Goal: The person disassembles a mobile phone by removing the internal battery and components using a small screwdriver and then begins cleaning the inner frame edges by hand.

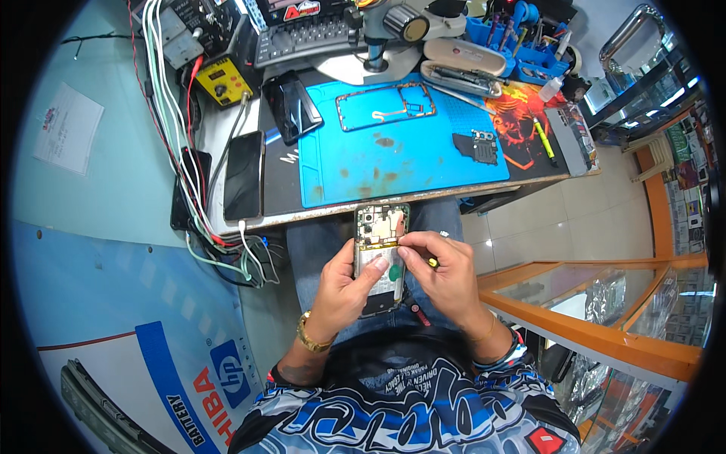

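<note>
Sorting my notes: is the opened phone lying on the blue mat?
No, the left hand holds the opened phone over the lap, off the mat.

The opened phone [380,303] shows a yellow strip [377,246] and a green dot [395,272], the jeans [311,253] look faded blue from here, the mat [423,163] is bright blue blotched with brown, the desk pad [516,122] flames red and orange on black, and the shirt [408,412] swirls blue, white and black.

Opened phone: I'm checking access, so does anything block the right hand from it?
Nothing visible does: the right hand is at the right edge of the opened phone, while the left hand holds its left side.
</note>
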Tool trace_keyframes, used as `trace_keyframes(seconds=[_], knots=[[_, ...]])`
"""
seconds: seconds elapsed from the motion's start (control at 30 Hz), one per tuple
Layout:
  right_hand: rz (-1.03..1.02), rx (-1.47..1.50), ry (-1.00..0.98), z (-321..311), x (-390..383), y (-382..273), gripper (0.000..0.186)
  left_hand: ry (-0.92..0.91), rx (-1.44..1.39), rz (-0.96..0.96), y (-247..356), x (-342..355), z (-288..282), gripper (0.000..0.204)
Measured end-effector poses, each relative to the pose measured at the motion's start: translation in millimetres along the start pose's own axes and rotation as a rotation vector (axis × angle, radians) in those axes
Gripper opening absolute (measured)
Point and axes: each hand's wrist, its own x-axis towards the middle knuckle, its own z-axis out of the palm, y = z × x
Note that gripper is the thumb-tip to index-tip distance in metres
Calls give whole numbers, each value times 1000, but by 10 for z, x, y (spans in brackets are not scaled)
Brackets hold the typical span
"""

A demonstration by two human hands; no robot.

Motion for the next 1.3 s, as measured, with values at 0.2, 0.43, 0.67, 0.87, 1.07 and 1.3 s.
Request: trace_keyframes(seconds=[0.2,0.43,0.67,0.87,1.07,1.3], knots=[[34,-111,-16,38,-120,142,10,100,94,-26,-277,-179,59,30],[195,-4,-57,9,-260,247,8,84,220,-49,-364,-250,58,30],[411,165,-167,-63,-432,341,15,96,159,-91,-431,-421,92,31],[275,-15,-32,0,-570,191,18,81,269,-36,-465,-395,124,28],[265,-27,8,-72,-560,201,19,42,297,-25,-461,-326,160,27],[157,-183,7,-21,-556,249,15,66,290,-42,-454,-375,165,28]])
